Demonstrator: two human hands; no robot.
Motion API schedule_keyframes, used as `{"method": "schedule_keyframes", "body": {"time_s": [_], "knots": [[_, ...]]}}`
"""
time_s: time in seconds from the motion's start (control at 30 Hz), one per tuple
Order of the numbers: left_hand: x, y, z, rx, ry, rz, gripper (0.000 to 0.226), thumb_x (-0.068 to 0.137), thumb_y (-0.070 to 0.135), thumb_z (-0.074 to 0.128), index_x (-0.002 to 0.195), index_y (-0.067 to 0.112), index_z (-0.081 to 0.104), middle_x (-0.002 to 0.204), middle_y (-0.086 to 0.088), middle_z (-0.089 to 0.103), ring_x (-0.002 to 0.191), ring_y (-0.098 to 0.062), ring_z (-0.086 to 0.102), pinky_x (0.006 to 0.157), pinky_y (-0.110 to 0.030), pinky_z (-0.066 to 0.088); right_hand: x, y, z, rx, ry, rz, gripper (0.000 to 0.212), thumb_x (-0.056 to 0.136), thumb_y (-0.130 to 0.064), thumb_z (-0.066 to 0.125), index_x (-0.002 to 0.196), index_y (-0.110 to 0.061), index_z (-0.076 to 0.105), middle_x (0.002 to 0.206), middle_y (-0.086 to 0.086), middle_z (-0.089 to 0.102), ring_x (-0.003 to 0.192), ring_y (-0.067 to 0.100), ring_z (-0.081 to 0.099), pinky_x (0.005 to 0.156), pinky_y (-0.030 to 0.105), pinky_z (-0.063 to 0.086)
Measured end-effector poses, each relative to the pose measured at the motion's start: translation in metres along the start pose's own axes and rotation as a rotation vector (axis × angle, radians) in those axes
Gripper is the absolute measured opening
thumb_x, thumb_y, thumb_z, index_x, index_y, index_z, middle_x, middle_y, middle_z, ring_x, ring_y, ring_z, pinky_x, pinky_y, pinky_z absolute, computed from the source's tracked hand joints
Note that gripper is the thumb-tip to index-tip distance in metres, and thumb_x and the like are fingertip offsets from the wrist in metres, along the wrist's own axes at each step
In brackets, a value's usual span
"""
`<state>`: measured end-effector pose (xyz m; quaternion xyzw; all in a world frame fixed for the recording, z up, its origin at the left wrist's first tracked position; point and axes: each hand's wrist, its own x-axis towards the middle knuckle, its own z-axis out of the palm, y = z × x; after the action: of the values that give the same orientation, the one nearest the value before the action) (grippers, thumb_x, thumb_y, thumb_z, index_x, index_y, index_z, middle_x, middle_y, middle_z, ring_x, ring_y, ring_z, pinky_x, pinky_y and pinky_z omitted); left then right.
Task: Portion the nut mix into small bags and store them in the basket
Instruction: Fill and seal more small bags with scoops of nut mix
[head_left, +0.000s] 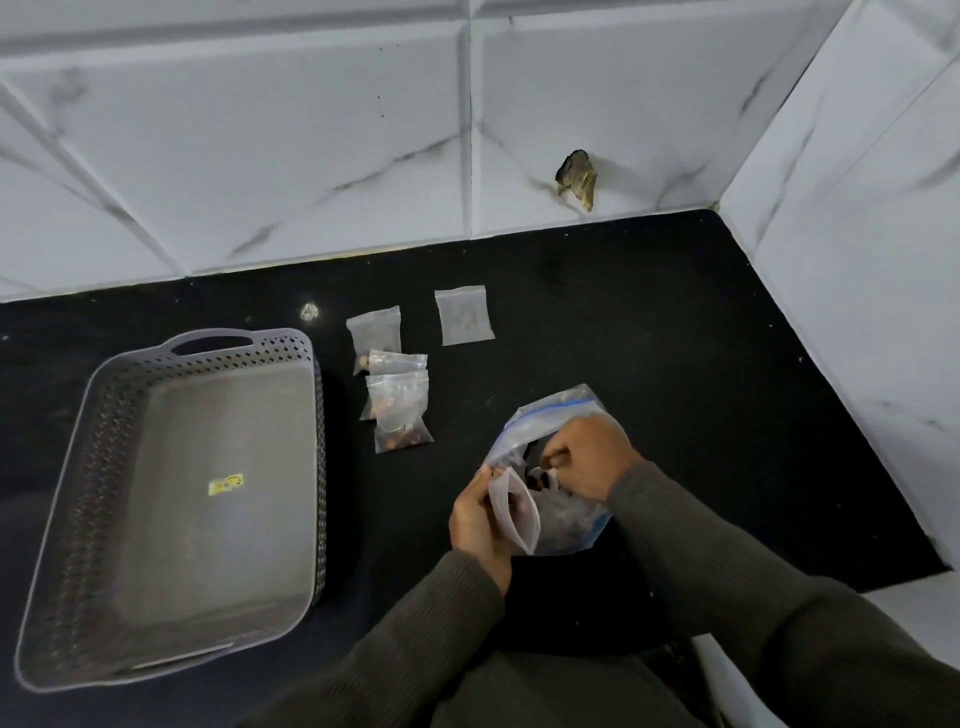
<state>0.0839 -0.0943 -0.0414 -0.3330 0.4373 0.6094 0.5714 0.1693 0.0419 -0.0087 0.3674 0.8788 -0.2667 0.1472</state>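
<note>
Here, left hand (478, 519) gripping small bag (515, 512), right hand (587, 457) curled

Both forearms in dark knit sleeves, angled in from below and meeting close ahead of the body. Left grip (480, 519) turned on edge, thumb and fingers pinching the small bag (514, 512) near its open mouth. Right grip (587, 457) just beyond, knuckles up, fingers curled downward; anything within them hidden.
</note>
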Motion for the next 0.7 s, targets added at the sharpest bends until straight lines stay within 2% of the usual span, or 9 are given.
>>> {"method": "schedule_keyframes", "body": {"time_s": [0.13,0.2,0.3,0.37,0.5,0.57,0.63,0.7], "knots": [[0.008,-0.005,-0.003,0.011,-0.037,0.007,0.040,0.095,0.029,0.060,0.124,0.003,0.068,0.120,-0.022,0.069,0.118,-0.037,0.061,0.110,-0.057,0.042,0.000,0.006,-0.005,0.164,-0.032,0.066,0.019,0.091,-0.014,0.062,0.094,-0.021,0.078,0.100,-0.008,0.073,0.098,0.006,0.062,0.095,0.022,0.047],[0.005,-0.005,-0.002,0.009,-0.061,0.012,0.039,0.096,0.029,0.059,0.124,0.003,0.068,0.113,-0.022,0.072,0.113,-0.038,0.064,0.106,-0.056,0.045,-0.001,0.011,-0.005,0.255,-0.049,0.122,0.019,0.091,-0.012,0.062,0.093,-0.022,0.079,0.098,-0.010,0.073,0.095,0.003,0.063,0.095,0.020,0.046],[-0.004,-0.003,0.002,0.033,-0.086,0.043,0.036,0.099,0.027,0.056,0.124,0.003,0.066,0.075,-0.013,0.075,0.085,-0.029,0.066,0.081,-0.045,0.053,-0.001,0.013,-0.002,0.380,-0.093,0.211,0.021,0.091,-0.011,0.062,0.091,-0.024,0.078,0.080,-0.015,0.069,0.082,0.001,0.063,0.086,0.018,0.047],[-0.006,-0.001,0.002,0.053,-0.081,0.054,0.041,0.099,0.029,0.055,0.130,0.003,0.061,0.065,-0.010,0.071,0.069,-0.023,0.064,0.067,-0.038,0.050,0.000,0.011,0.001,0.430,-0.106,0.244,0.023,0.091,-0.009,0.061,0.089,-0.025,0.078,0.071,-0.016,0.066,0.073,0.000,0.063,0.081,0.017,0.047],[0.002,0.002,0.000,0.062,-0.064,0.077,0.045,0.098,0.031,0.056,0.133,0.003,0.054,0.065,-0.008,0.067,0.062,-0.021,0.060,0.061,-0.035,0.047,0.003,0.009,0.007,0.504,-0.070,0.286,0.027,0.090,-0.008,0.062,0.079,-0.030,0.075,0.075,-0.015,0.067,0.073,0.001,0.062,0.084,0.020,0.050],[0.000,0.003,0.000,0.050,-0.081,0.081,0.036,0.098,0.032,0.056,0.122,0.005,0.061,0.064,-0.008,0.068,0.061,-0.021,0.061,0.062,-0.036,0.048,0.000,0.010,0.008,0.563,-0.044,0.305,0.027,0.091,-0.007,0.061,0.080,-0.029,0.074,0.080,-0.010,0.070,0.072,0.002,0.062,0.080,0.019,0.052],[-0.002,0.004,0.000,0.035,-0.115,0.092,0.026,0.099,0.031,0.056,0.102,0.009,0.070,0.066,-0.009,0.069,0.061,-0.020,0.065,0.065,-0.036,0.049,-0.005,0.012,0.007,0.609,-0.013,0.321,0.026,0.092,-0.007,0.060,0.083,-0.027,0.074,0.083,-0.006,0.071,0.070,0.002,0.062,0.072,0.015,0.050],[-0.004,0.005,0.001,0.042,-0.114,0.101,0.030,0.098,0.031,0.058,0.098,0.004,0.071,0.083,-0.013,0.075,0.077,-0.023,0.069,0.073,-0.038,0.052,-0.012,0.013,0.005,0.641,0.021,0.333,0.027,0.093,-0.008,0.059,0.084,-0.028,0.074,0.088,-0.007,0.071,0.076,0.003,0.064,0.071,0.015,0.047]]}}
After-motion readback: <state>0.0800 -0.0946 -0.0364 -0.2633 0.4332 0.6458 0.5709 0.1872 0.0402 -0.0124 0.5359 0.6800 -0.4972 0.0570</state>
